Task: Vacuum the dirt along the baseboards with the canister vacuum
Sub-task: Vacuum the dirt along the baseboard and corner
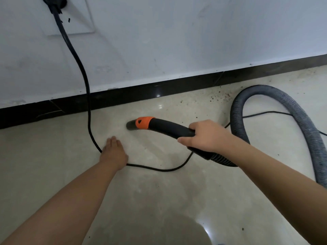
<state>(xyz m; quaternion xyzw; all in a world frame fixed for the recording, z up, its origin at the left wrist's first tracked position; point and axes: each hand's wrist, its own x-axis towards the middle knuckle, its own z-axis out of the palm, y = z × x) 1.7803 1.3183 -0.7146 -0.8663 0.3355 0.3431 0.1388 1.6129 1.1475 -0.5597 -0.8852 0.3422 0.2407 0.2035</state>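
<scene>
Floor (53,165): pale glossy tile | black cord (155,169) looping across it | grey ribbed hose (307,131) at right | dirt specks (219,98) near black baseboard (159,91)

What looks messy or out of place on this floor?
Dark dirt specks lie scattered on the floor tile beside the black baseboard, right of the vacuum nozzle. The power cord also loops loosely across the floor beneath both hands.
</scene>
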